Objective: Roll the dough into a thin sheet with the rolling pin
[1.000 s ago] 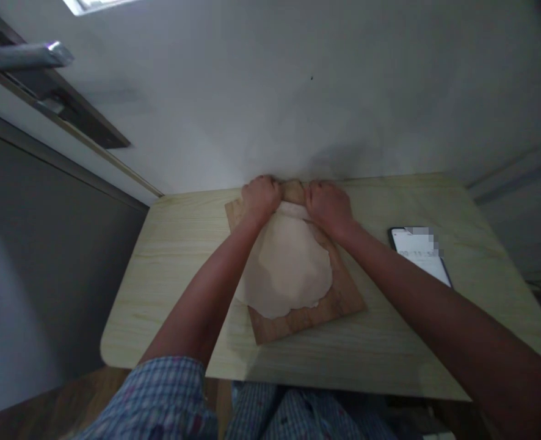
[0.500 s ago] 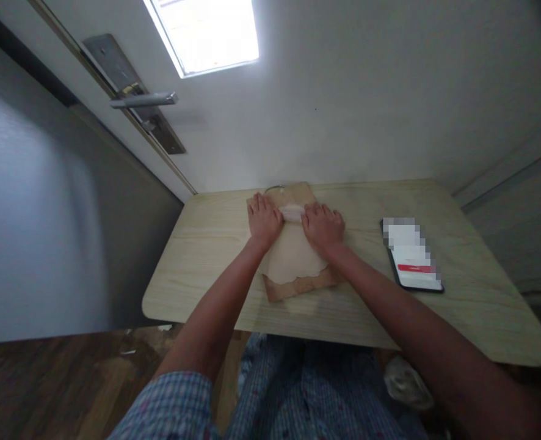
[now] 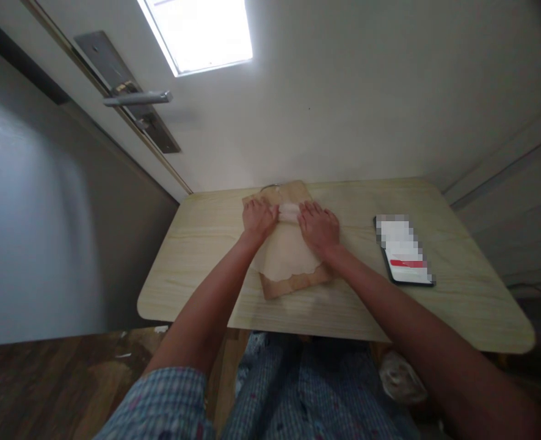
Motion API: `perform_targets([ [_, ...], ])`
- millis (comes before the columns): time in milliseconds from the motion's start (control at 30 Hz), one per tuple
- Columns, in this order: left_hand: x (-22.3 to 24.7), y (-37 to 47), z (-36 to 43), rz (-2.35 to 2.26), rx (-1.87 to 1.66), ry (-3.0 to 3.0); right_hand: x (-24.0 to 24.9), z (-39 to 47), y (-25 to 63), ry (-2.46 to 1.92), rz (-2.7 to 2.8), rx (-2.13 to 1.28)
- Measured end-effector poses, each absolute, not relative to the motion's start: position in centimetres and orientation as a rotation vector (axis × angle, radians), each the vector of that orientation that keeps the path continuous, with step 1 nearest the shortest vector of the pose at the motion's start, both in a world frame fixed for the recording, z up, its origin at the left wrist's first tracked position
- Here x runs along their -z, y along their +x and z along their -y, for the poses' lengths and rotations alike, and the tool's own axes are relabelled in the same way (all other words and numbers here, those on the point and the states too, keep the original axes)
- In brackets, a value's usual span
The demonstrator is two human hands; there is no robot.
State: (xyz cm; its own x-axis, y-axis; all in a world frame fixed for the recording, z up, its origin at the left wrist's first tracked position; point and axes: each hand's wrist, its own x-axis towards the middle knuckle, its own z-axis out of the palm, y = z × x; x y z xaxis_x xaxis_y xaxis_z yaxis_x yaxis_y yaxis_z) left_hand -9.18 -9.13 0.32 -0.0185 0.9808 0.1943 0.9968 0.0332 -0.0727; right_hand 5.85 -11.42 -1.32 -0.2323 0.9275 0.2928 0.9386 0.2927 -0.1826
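Observation:
A thin cream-coloured sheet [image 3: 286, 253] with a wavy near edge lies on a piece of brown paper [image 3: 298, 281]. Across the far part of the sheet runs a pale roll [image 3: 289, 212]; whether it is a separate piece or the sheet itself rolled up, I cannot tell. My left hand [image 3: 260, 219] is curled over the roll's left end, thumb pointing inward. At the right end, my right hand [image 3: 319, 226] presses down in the same way, fingers bent forward. Both palms hide the ends of the roll.
The light wooden table [image 3: 197, 269] stands against a white door with a metal handle [image 3: 137, 98]. A phone [image 3: 405, 252], its screen lit, lies to the right of my hands. Below the table edge is a whitish bundle [image 3: 401, 377]. A grey panel [image 3: 32, 232] borders the left.
The whole view has shifted slightly, with the table and phone appearing a little further left. Both hands stay on the roll, with hardly any movement relative to the sheet.

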Motion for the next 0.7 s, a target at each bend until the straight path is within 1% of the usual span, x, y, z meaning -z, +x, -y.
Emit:
perform_targets([
  [200,0.9,-9.0,7.3,2.071,0.270,-2.066,1.5,10.2,6.1,-1.687,2.268,0.061],
  [400,0.8,-8.9,5.1,2.087,0.262,-2.118,0.8,8.0,6.4,-1.760,2.309,0.017],
  [567,0.3,-8.3,2.7,2.171,0.262,-2.134,0.3,5.6,6.3,-1.850,2.273,0.034],
  [700,0.1,-7.8,1.9,2.168,0.266,-2.095,-0.2,4.8,6.6,-1.832,2.317,0.062],
])
